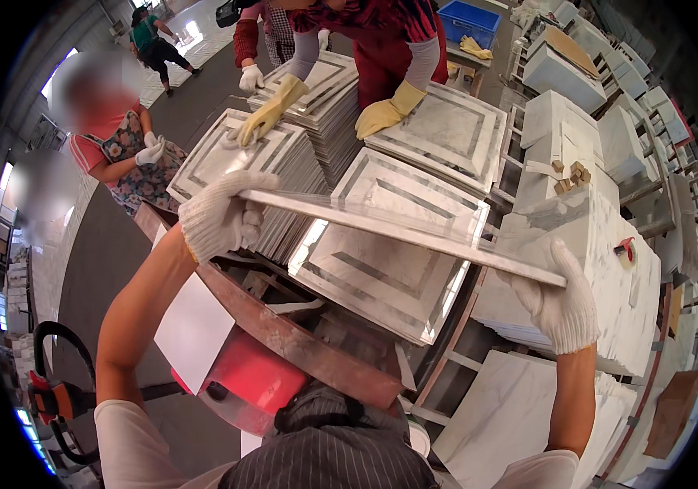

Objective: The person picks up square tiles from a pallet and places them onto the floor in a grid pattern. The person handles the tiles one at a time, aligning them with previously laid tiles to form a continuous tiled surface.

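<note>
Grasping thin stone panel (402,234) with both hands; clasping left end in white-gloved left hand (222,213), fingers curled round the edge; clasping right end in white-gloved right hand (558,303). Holding stone panel nearly edge-on to camera, over central tile stack (380,279), left end higher in view than right; can't tell contact or gap at far edge. On central tile stack: white marble-look top face, grey rectangular inlay, glossy. Beyond stone panel: left tile stack (222,155), rear tile stack (320,85) and right tile stack (455,122), all with similar framed pattern. Across the stacks: co-worker in dark red apron (398,53); resting one yellow glove (271,110) on left tile stack, other yellow glove (389,112) on right tile stack. Off to the left: person in flowered apron (153,175), white-gloved hands together at the waist. Along the right: white slabs (544,212), with small wooden blocks (574,177) and red-and-clear tape roll (626,253) on top; any print on tape roll too small to read. At near side: reddish beam (300,338), plain white sheet (194,330) beside red casing (263,371); at top, blue crate (469,23).
</note>
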Motion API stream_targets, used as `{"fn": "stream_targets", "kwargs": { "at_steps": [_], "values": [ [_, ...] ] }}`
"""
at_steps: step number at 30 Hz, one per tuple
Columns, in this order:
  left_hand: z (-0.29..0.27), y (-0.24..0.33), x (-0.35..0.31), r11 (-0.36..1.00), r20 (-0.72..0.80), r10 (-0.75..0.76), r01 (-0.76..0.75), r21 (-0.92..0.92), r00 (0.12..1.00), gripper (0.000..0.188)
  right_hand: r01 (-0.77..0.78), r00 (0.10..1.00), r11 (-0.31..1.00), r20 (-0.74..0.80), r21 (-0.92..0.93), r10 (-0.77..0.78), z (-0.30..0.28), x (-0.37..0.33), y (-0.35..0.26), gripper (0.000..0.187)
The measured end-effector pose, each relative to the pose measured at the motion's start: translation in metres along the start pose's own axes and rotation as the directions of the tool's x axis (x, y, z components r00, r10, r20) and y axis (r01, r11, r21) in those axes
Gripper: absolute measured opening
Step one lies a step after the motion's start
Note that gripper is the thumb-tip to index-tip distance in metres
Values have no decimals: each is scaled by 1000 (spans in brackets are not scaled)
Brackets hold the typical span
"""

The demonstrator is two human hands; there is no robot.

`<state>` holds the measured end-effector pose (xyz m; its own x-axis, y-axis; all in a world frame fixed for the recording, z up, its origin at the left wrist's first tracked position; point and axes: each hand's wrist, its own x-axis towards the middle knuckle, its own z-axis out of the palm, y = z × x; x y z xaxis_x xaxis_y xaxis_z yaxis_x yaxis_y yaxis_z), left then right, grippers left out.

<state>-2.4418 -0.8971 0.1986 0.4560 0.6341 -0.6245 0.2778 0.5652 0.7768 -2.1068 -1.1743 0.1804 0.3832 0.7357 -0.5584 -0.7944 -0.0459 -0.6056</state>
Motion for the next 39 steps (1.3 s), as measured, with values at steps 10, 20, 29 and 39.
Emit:
{"fn": "stream_targets", "kwargs": {
  "at_steps": [10,20,29,39],
  "values": [
    [37,52,52,16,80,869,-190,982,488,47,158,977,963,179,-219,-119,12,55,-49,75],
    [119,64,70,-352,540,667,-422,835,513,60,123,992,879,69,-460,-103,6,75,-59,97],
    [130,74,80,-389,489,625,-300,871,609,86,203,865,-6,182,-979,-468,-24,66,-80,86],
    [139,67,69,-400,505,600,-314,861,621,82,480,870,-347,489,-806,67,61,88,-140,55]
  ]
}}
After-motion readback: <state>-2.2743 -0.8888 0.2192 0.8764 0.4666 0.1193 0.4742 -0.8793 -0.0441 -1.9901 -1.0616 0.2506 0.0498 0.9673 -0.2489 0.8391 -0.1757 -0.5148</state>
